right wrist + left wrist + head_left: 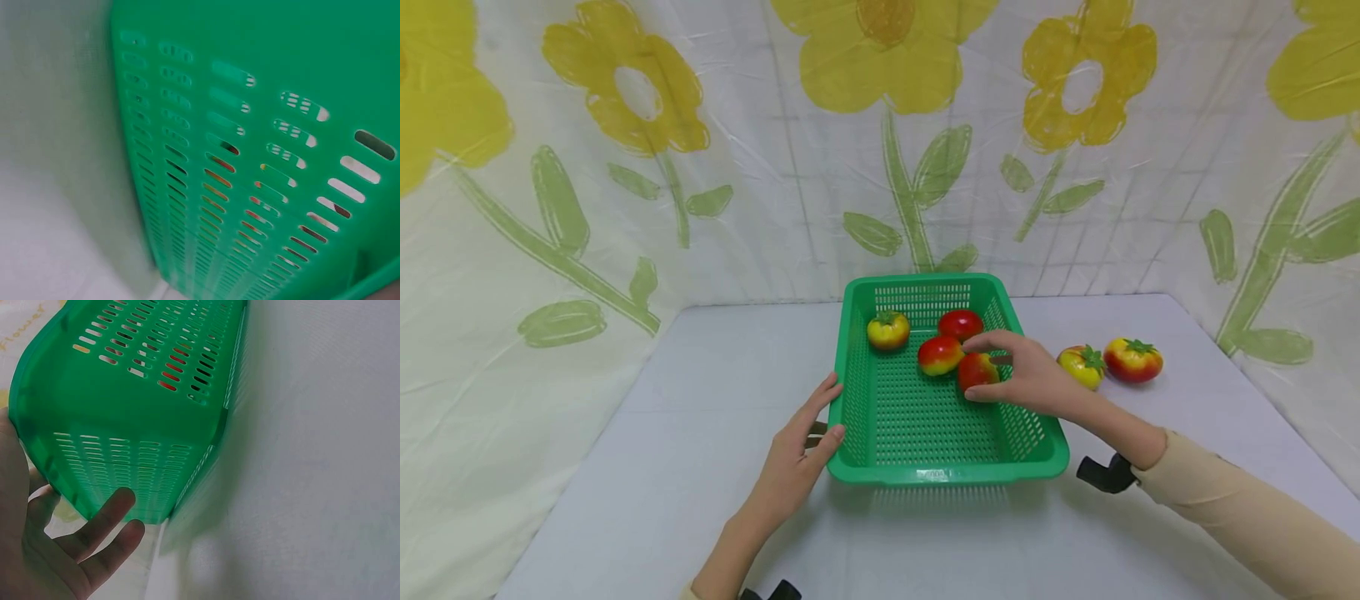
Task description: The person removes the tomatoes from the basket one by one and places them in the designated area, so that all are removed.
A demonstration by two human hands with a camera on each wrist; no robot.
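Observation:
In the head view a green basket holds several red-yellow tomatoes. My right hand reaches over its right side, thumb and fingers curved round a red tomato. Touching or close to that one is another red-yellow tomato, with a red one behind. A yellow tomato lies at the back left of the basket. My left hand touches the basket's left rim, fingers spread; the left wrist view shows its fingers beside the basket wall. The right wrist view shows only the basket's perforated side.
Two tomatoes lie on the white table right of the basket: a yellow-green one and a red-yellow one. Behind the table hangs a white cloth printed with yellow flowers.

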